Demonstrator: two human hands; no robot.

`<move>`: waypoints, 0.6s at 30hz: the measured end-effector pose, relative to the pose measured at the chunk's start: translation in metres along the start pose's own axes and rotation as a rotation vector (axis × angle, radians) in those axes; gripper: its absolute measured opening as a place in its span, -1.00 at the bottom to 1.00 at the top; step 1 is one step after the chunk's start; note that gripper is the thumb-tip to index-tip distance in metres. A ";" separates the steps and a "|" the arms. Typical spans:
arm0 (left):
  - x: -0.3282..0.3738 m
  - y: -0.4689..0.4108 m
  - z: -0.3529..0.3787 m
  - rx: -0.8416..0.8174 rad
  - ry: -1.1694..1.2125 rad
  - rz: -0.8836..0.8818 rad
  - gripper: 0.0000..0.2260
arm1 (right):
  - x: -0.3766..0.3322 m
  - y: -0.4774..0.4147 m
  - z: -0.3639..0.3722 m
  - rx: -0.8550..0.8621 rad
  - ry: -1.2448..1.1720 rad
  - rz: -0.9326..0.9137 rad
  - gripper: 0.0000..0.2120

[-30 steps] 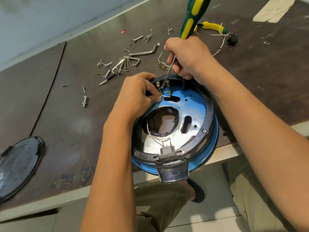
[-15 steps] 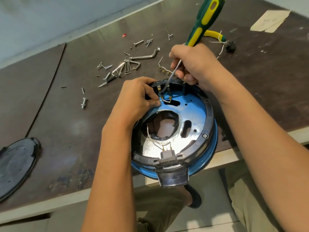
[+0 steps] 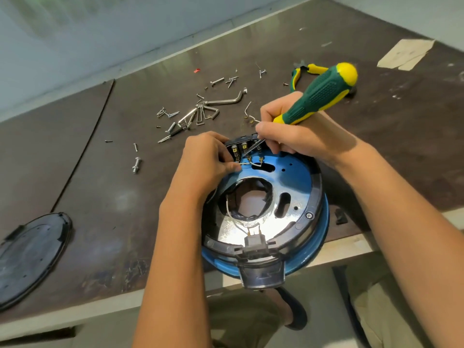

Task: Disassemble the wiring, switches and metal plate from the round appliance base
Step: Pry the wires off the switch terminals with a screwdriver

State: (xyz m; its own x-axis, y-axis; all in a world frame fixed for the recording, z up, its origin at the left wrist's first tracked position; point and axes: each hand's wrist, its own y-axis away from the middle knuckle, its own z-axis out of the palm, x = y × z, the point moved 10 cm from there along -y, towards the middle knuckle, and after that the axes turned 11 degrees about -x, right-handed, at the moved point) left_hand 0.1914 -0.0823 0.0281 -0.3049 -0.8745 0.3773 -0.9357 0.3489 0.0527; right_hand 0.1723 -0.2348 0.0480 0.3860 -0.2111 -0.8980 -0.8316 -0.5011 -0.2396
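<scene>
Round appliance base (image 3: 313,222) sits on the near edge of the desk (image 3: 100,197), partly overhanging it, directly under both grips. Its shiny metal plate (image 3: 286,177) faces up, with a switch block (image 3: 244,146) on the far rim and a grey connector (image 3: 254,243) on the near rim. The left grip (image 3: 208,162) rests on the base's left side, its curled thumb and fingertip pinching a white wire (image 3: 256,165) just below the switch terminals. The right grip (image 3: 296,136) is closed around a green-and-yellow screwdriver (image 3: 319,94), whose shaft slants down to the terminals between the two grips. Beyond the left grip lie loose screws and bent metal parts (image 3: 195,114), with a bolt (image 3: 136,165) to its left. Behind the right grip are yellow-handled pliers (image 3: 298,74). Far left of the left grip lies a dark round lid (image 3: 30,254).
</scene>
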 end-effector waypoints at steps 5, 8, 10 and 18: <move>0.001 -0.007 -0.002 -0.096 -0.008 0.015 -0.89 | -0.003 -0.005 0.009 -0.041 0.100 -0.045 -0.71; 0.004 -0.006 0.001 -0.116 -0.027 0.064 -0.91 | -0.002 -0.004 0.009 -0.030 0.127 -0.056 -0.71; 0.008 -0.002 0.003 -0.088 -0.052 0.112 -0.93 | -0.003 -0.004 0.010 -0.033 0.145 -0.052 -0.71; 0.007 -0.003 0.004 -0.066 -0.038 0.139 -0.97 | -0.012 -0.003 0.016 -0.063 0.238 -0.044 -0.71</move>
State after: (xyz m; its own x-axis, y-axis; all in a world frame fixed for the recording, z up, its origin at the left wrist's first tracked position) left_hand 0.1912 -0.0912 0.0270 -0.4386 -0.8278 0.3497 -0.8704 0.4881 0.0638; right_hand 0.1637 -0.2172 0.0539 0.5108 -0.3762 -0.7730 -0.7884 -0.5636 -0.2467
